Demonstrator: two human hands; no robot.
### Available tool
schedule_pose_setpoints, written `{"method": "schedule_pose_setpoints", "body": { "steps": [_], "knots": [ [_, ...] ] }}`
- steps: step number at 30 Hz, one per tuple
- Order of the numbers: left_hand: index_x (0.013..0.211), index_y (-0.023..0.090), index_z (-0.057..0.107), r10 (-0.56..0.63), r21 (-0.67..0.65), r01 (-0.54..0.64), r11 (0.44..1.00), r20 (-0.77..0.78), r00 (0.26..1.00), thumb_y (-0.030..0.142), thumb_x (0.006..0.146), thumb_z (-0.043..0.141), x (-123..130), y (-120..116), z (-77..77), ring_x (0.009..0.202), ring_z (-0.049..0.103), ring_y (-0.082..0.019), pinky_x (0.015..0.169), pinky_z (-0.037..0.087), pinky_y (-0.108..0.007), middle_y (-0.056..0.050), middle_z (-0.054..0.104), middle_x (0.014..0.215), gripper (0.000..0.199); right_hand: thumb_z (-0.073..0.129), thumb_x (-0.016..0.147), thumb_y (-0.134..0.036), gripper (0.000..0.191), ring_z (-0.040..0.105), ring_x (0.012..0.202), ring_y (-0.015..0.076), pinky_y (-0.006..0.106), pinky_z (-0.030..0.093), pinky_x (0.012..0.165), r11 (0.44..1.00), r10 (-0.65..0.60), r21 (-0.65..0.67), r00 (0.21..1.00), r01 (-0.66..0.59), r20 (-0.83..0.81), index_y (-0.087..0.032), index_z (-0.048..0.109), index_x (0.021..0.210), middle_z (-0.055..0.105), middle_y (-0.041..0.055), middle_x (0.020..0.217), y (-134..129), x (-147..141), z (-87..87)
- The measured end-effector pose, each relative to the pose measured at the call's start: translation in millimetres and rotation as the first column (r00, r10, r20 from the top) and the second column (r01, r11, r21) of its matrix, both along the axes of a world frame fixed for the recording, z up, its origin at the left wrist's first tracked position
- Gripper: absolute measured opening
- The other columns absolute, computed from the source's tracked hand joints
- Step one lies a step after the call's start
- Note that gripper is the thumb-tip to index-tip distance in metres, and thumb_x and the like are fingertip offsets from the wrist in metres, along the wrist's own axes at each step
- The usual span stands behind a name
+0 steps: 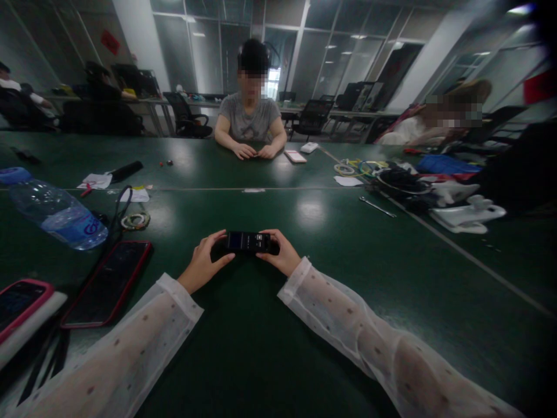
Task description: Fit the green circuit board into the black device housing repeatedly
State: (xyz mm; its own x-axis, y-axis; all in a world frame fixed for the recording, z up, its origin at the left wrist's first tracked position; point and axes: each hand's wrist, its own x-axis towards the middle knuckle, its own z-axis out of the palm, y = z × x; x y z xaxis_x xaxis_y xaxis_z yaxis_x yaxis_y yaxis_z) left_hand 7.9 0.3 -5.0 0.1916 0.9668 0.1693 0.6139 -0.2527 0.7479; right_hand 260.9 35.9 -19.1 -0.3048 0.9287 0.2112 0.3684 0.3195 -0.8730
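Note:
A small black device (248, 241) with a lit screen and small white markings lies sideways just above the green table (243, 348), or on it; which one I cannot tell. My left hand (206, 259) grips its left end between thumb and fingers. Around its right end are the thumb and fingers of my right hand (281, 252). Sheer white dotted sleeves cover both forearms.
At left are a water bottle (65, 212), a red-edged phone (108, 284), another phone (24, 302) and a beaded bracelet (136, 220). Rightward lie a wrench (376, 206), cables and a white tool (467, 213). A person (251, 116) sits opposite, hands on the table.

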Motion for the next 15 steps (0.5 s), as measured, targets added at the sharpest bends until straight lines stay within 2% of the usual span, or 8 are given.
{"method": "schedule_pose_setpoints", "body": {
  "steps": [7,11,15],
  "knots": [
    [0.137,0.027,0.037,0.01,0.027,-0.009,1.0,-0.051,0.999,0.046,0.084,0.061,0.4,-2.1,2.3,0.128,0.042,-0.03,0.105,0.03,-0.052,-0.011,0.045,0.138,0.061,0.075,0.07,-0.028,0.052,0.053,0.107,0.025,0.051,0.043,0.096,0.996,-0.075,0.049,0.993,0.071,0.096,-0.026,0.05,0.115,0.051,0.0072,0.113,-2.7,-0.1,-0.4],
    [0.136,0.026,0.038,0.014,0.024,-0.012,1.0,-0.062,0.998,0.044,0.085,0.06,1.5,-2.9,4.1,0.128,0.042,-0.029,0.105,0.031,-0.051,-0.01,0.046,0.137,0.059,0.077,0.069,-0.035,0.046,0.046,0.114,0.0299,0.053,0.041,0.097,0.982,-0.152,0.133,0.975,0.131,0.162,-0.023,0.054,0.107,0.054,0.0088,0.11,-1.9,-1.3,-1.6],
    [0.136,0.025,0.039,0.01,0.039,-0.007,0.999,-0.082,0.997,0.043,0.084,0.061,1.9,-2.9,4.3,0.128,0.041,-0.028,0.105,0.032,-0.049,-0.01,0.047,0.137,0.059,0.077,0.068,-0.033,0.047,0.046,0.112,0.0313,0.053,0.041,0.097,0.977,-0.168,0.165,0.969,0.138,0.18,-0.022,0.055,0.108,0.056,0.0096,0.109,-0.9,-2.8,0.1]
  ]
}}
